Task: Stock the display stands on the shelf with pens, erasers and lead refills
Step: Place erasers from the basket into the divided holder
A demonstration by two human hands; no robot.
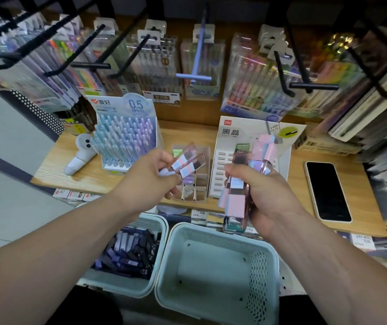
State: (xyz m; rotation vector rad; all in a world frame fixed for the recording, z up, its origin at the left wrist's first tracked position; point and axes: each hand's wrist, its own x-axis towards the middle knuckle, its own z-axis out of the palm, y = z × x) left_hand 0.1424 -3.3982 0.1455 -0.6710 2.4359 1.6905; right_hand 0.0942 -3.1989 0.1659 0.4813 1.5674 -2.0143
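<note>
Wooden shelf point(89, 174) — left hand point(150, 174), right hand point(265, 193) grip clear cases point(189, 166).

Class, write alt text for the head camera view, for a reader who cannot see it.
Left hand pinches two clear pastel cases over a divided stand on the shelf; right hand grips a bundle more.

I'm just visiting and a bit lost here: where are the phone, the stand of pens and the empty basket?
phone point(327, 191), head view, middle of its dark screen.
stand of pens point(137, 105), head view, on its printed header card.
empty basket point(211, 262), head view, bare floor inside it.
</note>
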